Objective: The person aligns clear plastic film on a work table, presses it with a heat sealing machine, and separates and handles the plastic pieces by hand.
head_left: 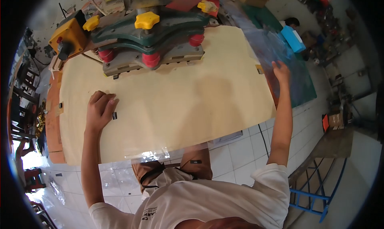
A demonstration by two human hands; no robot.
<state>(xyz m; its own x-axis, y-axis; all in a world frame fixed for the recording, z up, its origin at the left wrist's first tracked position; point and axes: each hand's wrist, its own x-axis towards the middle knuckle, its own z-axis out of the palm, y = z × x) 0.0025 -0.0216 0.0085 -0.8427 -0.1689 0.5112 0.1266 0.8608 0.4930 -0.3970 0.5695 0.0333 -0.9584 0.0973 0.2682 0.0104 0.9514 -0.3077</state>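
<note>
A broad cream sheet (pixel 168 109) covers the machine's work surface in front of me. My left hand (pixel 100 109) rests on its left part with the fingers curled in; whatever they may hold is hidden. Beside that hand's thumb lies a small dark piece (pixel 115 116). My right hand (pixel 282 73) is stretched out past the sheet's right edge, fingers partly apart, over or against clear plastic film (pixel 272 45). Whether it touches the film I cannot tell. Above the sheet's far part hangs a press head (pixel 152 63) with red rubber mounts and yellow knobs.
A yellow control box (pixel 69 35) with a black knob stands at the far left. Beyond the right edge are a green surface (pixel 304 87) and a light blue box (pixel 293 39). Another person's head (pixel 292 22) shows behind it. A blue metal frame (pixel 316 197) stands lower right.
</note>
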